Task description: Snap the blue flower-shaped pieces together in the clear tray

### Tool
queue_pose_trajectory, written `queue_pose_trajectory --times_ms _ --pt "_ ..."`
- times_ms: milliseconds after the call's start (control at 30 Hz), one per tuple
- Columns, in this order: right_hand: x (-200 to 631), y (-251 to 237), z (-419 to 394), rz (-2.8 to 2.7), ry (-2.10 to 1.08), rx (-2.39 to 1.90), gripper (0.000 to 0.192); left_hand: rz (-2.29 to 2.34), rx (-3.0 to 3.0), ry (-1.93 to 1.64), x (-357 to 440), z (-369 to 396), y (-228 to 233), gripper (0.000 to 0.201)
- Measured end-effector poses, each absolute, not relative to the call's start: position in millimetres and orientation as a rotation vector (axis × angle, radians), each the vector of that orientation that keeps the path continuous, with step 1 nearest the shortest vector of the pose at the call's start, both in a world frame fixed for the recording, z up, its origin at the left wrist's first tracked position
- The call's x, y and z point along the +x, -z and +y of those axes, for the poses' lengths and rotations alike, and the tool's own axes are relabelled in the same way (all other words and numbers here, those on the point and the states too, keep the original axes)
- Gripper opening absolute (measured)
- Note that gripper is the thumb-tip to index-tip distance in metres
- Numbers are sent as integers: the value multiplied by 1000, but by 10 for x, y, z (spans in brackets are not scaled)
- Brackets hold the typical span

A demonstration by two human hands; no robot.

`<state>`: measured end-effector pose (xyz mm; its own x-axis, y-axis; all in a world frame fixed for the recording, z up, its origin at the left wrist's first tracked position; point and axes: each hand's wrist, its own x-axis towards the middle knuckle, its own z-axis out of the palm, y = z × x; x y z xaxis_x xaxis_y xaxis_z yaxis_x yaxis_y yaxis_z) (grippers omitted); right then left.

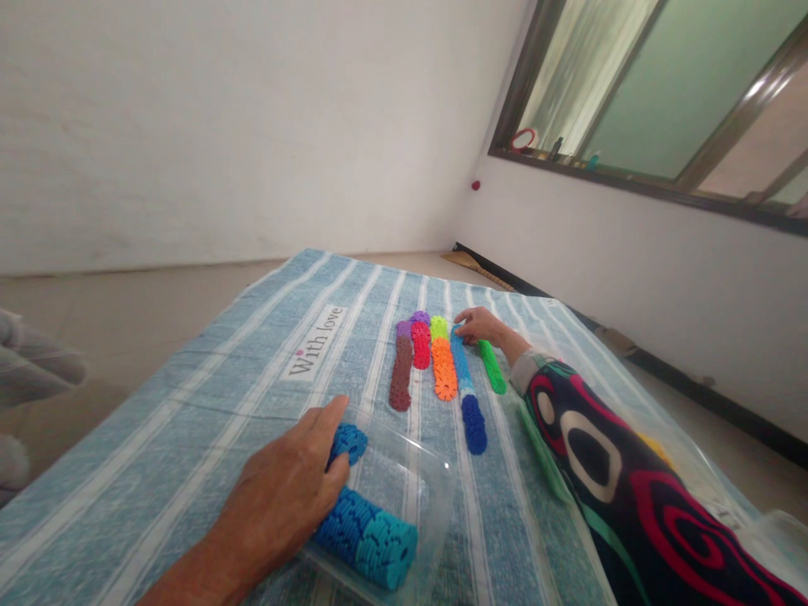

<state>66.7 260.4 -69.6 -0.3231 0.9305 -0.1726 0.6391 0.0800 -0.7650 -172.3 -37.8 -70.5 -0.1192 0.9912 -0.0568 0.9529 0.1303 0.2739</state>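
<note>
My left hand (284,497) lies palm down on a blue-and-white striped cloth (189,438), fingers loosely curled over a stack of blue toothed plastic discs (366,530). The stack rests on its side in a clear plastic tray (435,497); I cannot tell whether I am gripping it or only touching it. Further back, a white label (314,342) on the cloth reads "With love". To its right lie five rows of overlapping discs: brown tipped with purple (401,370), red tipped with purple (421,341), orange tipped with lime (443,364), light blue ending in dark blue (468,400), and green (492,366). My right hand (480,326), in a patterned sleeve (606,463), reaches to the far end of the blue row, fingertips pinched close together there.
</note>
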Motion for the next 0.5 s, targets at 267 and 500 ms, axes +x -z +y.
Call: queue_pose_trajectory --times_ms 267,500 --pt "652 679 2596 -2102 -1036 -1554 31 2170 1934 -272 -1741 -387 740 62" --pt "639 694 2577 -2196 -911 -1535 33 2175 1940 -254 -1740 -365 756 61"
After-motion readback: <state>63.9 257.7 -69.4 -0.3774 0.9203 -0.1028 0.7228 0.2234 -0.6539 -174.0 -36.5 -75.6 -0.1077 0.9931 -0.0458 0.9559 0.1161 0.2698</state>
